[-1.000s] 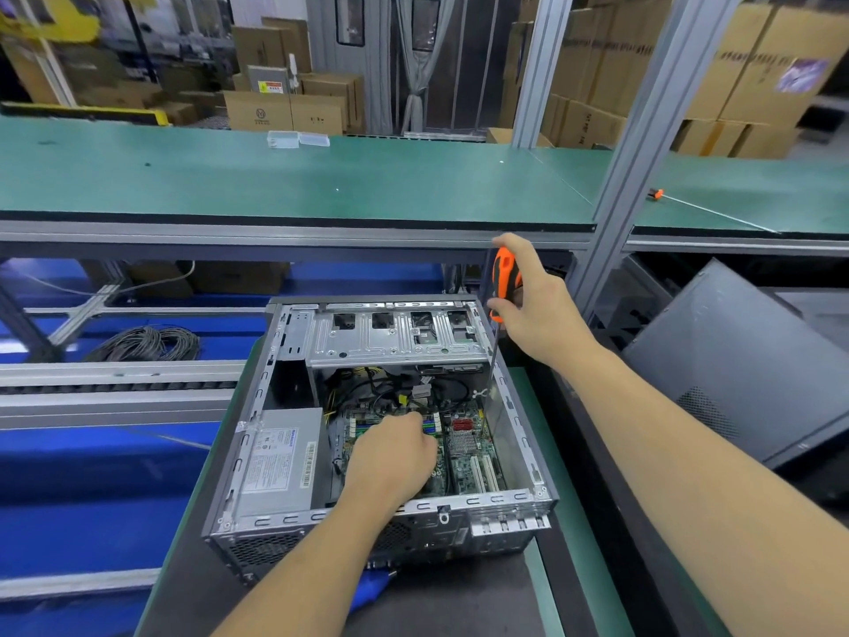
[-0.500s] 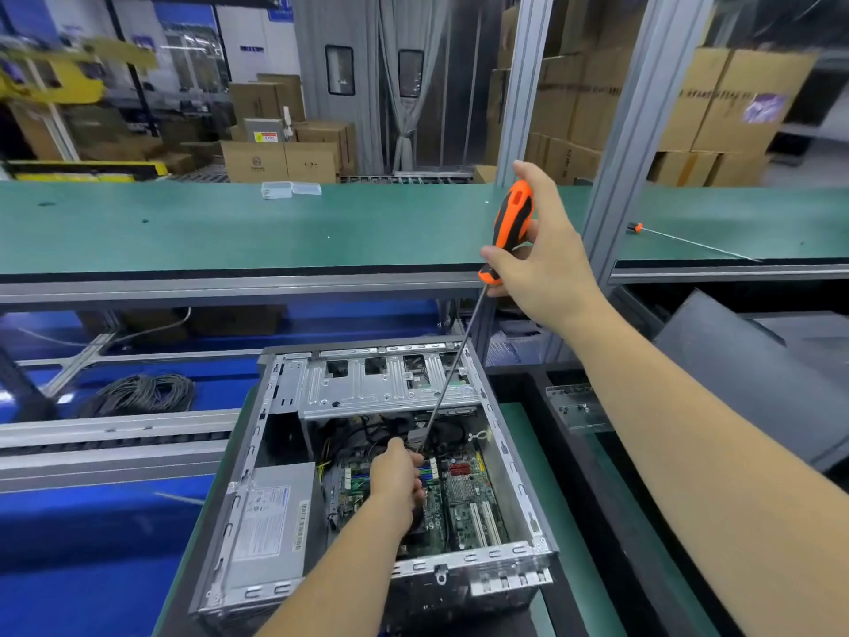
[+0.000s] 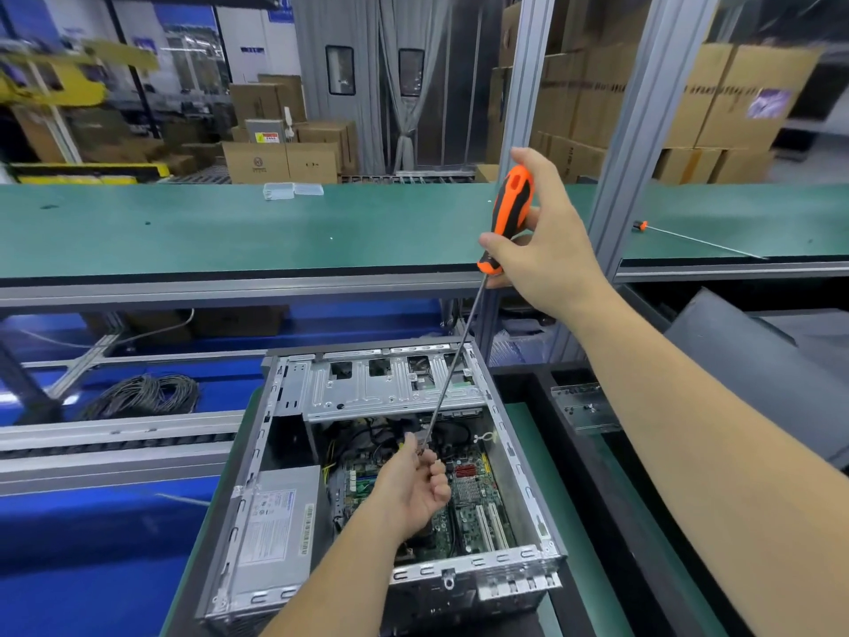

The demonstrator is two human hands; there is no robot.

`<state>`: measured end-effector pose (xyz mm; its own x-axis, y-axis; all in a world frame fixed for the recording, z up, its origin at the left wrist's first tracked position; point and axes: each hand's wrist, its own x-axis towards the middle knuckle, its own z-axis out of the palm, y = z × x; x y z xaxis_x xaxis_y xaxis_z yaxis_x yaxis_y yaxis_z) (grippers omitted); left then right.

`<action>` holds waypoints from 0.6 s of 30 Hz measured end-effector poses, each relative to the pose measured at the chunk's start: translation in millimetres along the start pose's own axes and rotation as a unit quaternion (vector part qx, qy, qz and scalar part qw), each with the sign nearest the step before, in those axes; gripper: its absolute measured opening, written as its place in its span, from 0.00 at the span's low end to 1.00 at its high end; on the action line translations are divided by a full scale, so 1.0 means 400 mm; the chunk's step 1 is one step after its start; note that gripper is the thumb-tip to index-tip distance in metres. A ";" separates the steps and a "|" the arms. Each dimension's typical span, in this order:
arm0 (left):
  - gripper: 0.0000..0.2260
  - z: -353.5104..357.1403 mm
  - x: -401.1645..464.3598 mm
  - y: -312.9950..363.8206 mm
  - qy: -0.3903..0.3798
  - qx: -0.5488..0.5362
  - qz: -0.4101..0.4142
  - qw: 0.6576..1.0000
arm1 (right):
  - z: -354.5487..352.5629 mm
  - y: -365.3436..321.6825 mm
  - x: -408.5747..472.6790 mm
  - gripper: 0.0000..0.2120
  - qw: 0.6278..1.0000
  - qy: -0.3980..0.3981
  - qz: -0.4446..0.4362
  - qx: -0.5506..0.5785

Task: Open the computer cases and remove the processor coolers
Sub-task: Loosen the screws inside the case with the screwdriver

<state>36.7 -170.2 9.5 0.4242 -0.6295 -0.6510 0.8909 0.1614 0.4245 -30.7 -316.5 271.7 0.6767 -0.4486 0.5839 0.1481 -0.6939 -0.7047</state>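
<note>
While right hand grips screwdriver handle, left hand pinches tip — inside open case.

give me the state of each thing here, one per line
computer case: open, side panel off, lying on its side
screwdriver: tilted, tip down inside the case
right hand: grips the orange handle
left hand: fingers pinch the shaft near the tip
second screwdriver: lying flat on the green shelf
</note>
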 end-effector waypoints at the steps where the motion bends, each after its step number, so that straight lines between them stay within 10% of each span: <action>1: 0.26 0.001 0.000 0.000 -0.005 -0.017 0.004 1.000 | 0.005 0.001 -0.002 0.39 1.000 -0.006 -0.001 0.006; 12: 0.19 -0.008 -0.027 0.021 0.050 -0.040 0.010 0.998 | 0.008 0.003 0.004 0.36 0.998 0.034 -0.050 -0.013; 18: 0.12 0.003 -0.131 0.220 0.141 0.070 0.184 0.970 | 0.100 0.054 -0.058 0.31 0.999 -0.013 -0.036 -0.019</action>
<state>92.7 -123.9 81.7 0.7548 -0.3120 -0.5770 0.6481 0.2187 0.7295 -14.3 -298.6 226.8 0.6840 -0.3816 0.6218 0.1701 -0.7454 -0.6445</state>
